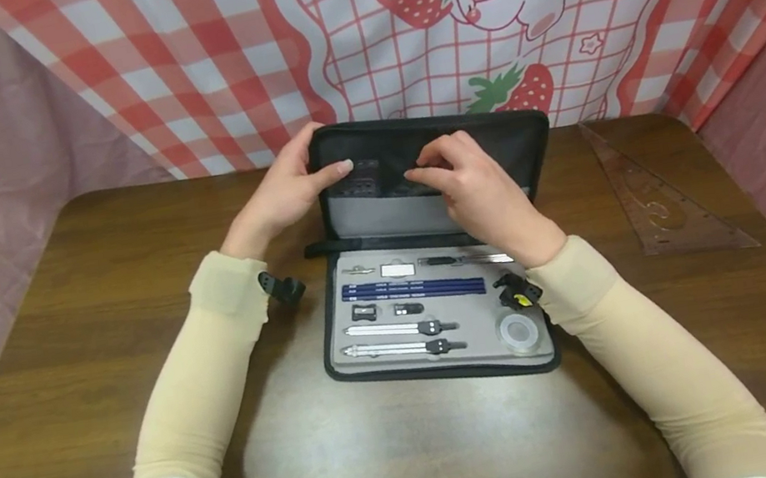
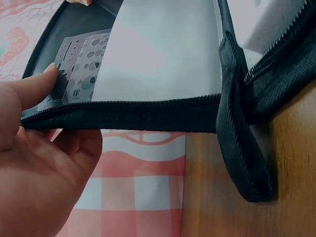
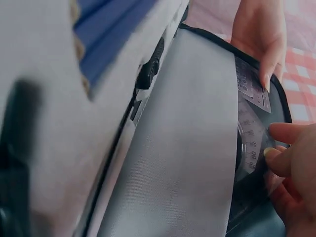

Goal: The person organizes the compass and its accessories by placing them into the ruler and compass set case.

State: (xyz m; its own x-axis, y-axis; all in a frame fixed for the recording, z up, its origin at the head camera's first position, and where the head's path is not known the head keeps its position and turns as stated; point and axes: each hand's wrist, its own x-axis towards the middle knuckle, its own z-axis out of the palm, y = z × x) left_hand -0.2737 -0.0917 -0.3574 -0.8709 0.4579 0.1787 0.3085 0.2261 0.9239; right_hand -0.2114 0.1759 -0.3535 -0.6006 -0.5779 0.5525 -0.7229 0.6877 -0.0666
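Note:
A black zippered drawing-instrument case [image 1: 555, 358] lies unfolded on the table, its lid raised. My left hand [image 1: 286, 187] grips the lid's left edge, fingers behind and thumb inside. Beneath that thumb, a clear stencil template [image 2: 84, 61] sticks out of the grey lid pocket [image 2: 158, 54]. My right hand [image 1: 477, 189] is at the middle of the lid; its thumb and fingers pinch the edge of a clear protractor [image 3: 252, 131] that is partly inside the pocket. In the head view the protractor is mostly hidden by the right hand.
Blue pencils [image 1: 414, 289], two compasses [image 1: 398, 329], a sharpener [image 1: 364, 312], a white eraser [image 1: 397, 269] and a round clear container [image 1: 519, 332] sit in the case's grey tray. A clear set square [image 1: 659, 205] lies at the table's right. A checkered cloth [image 1: 217, 64] hangs behind.

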